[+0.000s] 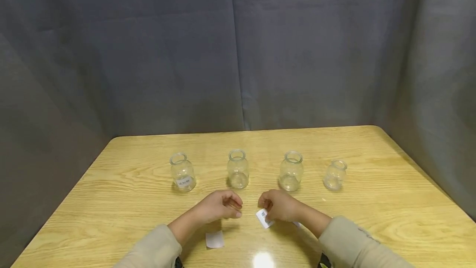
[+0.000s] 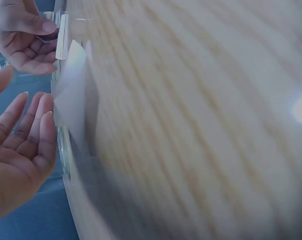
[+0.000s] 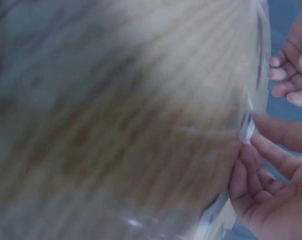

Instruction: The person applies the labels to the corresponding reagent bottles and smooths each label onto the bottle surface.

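My right hand (image 1: 281, 206) pinches a small white label (image 1: 263, 218) with dark print between thumb and fingers, low over the table. In the right wrist view the label (image 3: 247, 128) is at the fingertips of that hand (image 3: 278, 185). My left hand (image 1: 222, 207) is held to the left with fingers loosely bent and nothing in it; the left wrist view shows its palm (image 2: 23, 150) empty. A blank whitish paper piece (image 1: 215, 239) lies on the table below it. Another white piece (image 1: 296, 223) is partly hidden behind my right forearm.
Across the table (image 1: 148, 152) stand a glass jar (image 1: 183, 173) with a printed white label, two unlabelled jars (image 1: 238, 171) (image 1: 291, 173), and a smaller jar (image 1: 335, 175) at the right. Dark grey curtains (image 1: 186, 61) hang behind and at both sides.
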`<state>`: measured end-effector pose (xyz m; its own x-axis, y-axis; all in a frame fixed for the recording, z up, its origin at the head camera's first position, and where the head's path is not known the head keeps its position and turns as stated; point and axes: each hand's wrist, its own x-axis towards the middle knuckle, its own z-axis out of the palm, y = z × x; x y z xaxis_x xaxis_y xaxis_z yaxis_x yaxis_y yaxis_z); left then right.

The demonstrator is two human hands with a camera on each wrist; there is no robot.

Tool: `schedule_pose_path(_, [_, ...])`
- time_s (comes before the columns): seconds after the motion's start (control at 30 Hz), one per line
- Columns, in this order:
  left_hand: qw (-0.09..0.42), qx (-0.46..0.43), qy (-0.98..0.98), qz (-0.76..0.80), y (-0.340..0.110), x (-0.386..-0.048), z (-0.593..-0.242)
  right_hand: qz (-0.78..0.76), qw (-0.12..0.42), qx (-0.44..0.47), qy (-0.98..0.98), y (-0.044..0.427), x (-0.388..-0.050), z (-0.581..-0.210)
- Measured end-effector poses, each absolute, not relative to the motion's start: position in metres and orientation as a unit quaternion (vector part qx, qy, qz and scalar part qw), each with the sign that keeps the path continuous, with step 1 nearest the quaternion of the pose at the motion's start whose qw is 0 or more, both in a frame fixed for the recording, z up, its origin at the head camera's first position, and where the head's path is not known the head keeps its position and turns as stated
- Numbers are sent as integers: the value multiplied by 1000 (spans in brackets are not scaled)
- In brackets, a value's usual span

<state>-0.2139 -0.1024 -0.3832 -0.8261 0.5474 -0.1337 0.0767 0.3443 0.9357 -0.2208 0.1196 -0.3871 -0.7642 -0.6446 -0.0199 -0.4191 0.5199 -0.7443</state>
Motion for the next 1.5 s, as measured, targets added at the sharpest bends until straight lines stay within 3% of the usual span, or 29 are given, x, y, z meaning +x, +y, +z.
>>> schedule_pose_path(0.47, [249,188,791,526,-100,-216,-387,-413,122,-271,861,110,-223,-387])
schedule_pose_path(0.93, [204,171,804,532,-81,-226,-386,-592,186,-216,754,106,-224,-383])
schedule_pose_path(1.27, [169,157,789,569,-78,-230,-379,-619,160,-196,743,108,-223,-378])
schedule_pose_path(1.5, [177,155,778,583,-80,-229,-374,-611,142,-197,754,108,-220,-375])
